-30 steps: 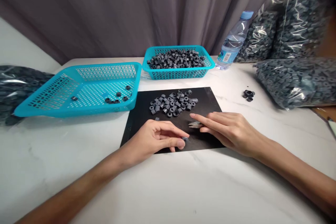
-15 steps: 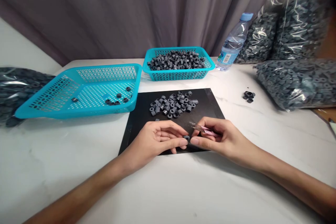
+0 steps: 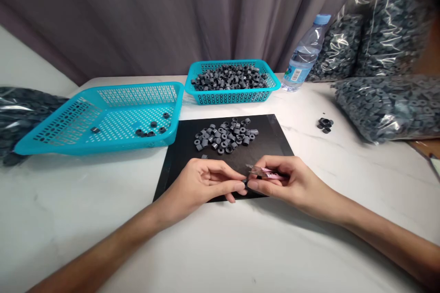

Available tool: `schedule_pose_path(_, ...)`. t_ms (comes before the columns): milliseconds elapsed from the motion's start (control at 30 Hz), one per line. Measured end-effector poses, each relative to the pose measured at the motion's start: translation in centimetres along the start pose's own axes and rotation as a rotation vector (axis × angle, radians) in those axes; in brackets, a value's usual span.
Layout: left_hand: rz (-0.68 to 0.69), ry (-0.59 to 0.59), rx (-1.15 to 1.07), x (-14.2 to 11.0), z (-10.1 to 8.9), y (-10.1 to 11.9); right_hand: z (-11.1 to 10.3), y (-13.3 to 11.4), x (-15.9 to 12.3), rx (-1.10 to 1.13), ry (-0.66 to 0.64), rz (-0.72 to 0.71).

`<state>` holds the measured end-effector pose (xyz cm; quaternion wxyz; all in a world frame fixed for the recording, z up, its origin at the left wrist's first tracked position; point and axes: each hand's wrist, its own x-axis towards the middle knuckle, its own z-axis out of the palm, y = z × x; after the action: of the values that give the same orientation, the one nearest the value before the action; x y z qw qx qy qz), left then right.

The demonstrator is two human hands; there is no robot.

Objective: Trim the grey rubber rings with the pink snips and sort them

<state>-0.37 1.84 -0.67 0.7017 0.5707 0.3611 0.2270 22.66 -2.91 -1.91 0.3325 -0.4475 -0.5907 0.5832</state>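
Observation:
My left hand rests on the near edge of a black mat, its thumb and fingers pinched on a small grey ring. My right hand is closed round a small pink-handled tool, and its fingertips meet the left hand's at the ring. A pile of grey rings lies on the mat just beyond both hands.
A tilted teal basket at the left holds a few rings. A second teal basket behind the mat is full of rings. A water bottle, a small cluster of dark rings and clear bags of rings are on the right. Another bag lies far left.
My right hand closed on the pink tool that lay on the mat and moved left to meet my left hand at the ring. The left hand stayed in place with the ring.

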Motion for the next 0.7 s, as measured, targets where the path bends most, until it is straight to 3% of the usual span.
schedule_pose_path(700,-0.045,-0.032,0.051,-0.19,0.25,0.54,-0.64,-0.53,0.0,0.005,-0.063,0.008)
